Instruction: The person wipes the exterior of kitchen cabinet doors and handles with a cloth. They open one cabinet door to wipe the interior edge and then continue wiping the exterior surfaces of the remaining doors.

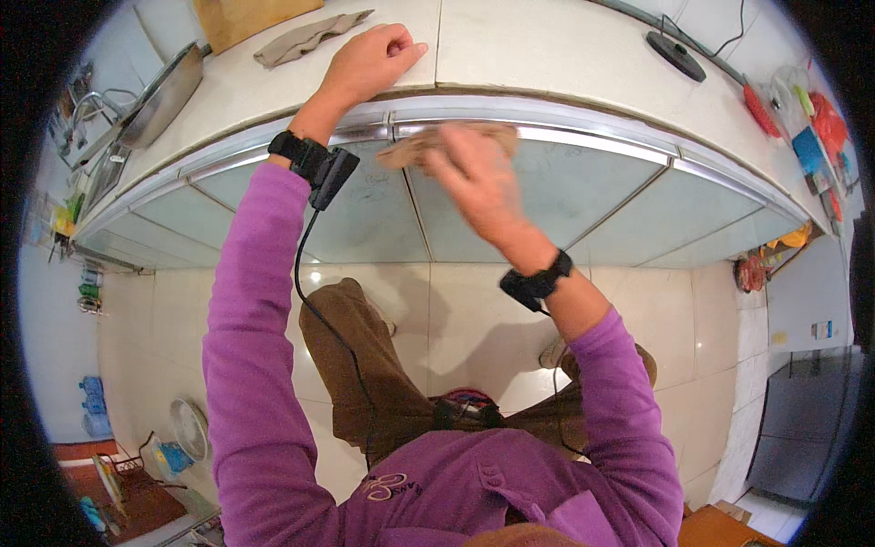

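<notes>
My left hand (372, 63) rests loosely curled on the edge of the white countertop (547, 48), with nothing visible in it. Just beyond it lies a crumpled grey-brown cloth (307, 39). My right hand (475, 178), blurred, presses a brown cloth (410, 147) against the top of the cabinet doors, at the shiny metal strip (588, 139) under the counter edge. Below the strip, the pale green cabinet door panels (506, 205) bear faint marks. Part of the cloth is hidden beneath my fingers.
A large metal pan (164, 96) stands at the counter's left, near a wooden board (249, 20). A round black appliance base (675, 56) with a cord sits at the back right, near red plastic items (760, 109). A dark grey cabinet (800, 417) stands at the lower right.
</notes>
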{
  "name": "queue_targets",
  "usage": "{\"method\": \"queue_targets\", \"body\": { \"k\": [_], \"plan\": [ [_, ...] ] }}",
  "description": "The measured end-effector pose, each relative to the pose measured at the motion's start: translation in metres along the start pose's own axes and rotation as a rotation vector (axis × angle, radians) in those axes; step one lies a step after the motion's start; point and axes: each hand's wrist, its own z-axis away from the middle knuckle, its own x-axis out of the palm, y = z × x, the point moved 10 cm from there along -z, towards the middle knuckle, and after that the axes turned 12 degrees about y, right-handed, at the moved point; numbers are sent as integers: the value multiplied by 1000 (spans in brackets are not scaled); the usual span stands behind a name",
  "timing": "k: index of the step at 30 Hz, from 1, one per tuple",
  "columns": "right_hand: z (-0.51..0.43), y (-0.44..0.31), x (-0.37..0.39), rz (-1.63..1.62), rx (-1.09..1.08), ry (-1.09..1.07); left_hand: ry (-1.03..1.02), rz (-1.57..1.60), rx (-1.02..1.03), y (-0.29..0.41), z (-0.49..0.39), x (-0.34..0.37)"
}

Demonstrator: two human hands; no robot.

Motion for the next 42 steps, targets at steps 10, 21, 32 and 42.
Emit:
{"method": "queue_targets", "body": {
  "k": [10,21,32,42],
  "plan": [
    [10,41,-52,148,163,-15,-21,-44,-27,-2,-1,4],
    [-5,-2,15,-46,5,-167,-49,49,-37,-4,-1,6],
    [14,29,-46,325,200,6,14,1,-28,0,0,1],
    [-9,14,-20,185,276,169,15,-21,-42,-3,-1,0]
  ]
}}
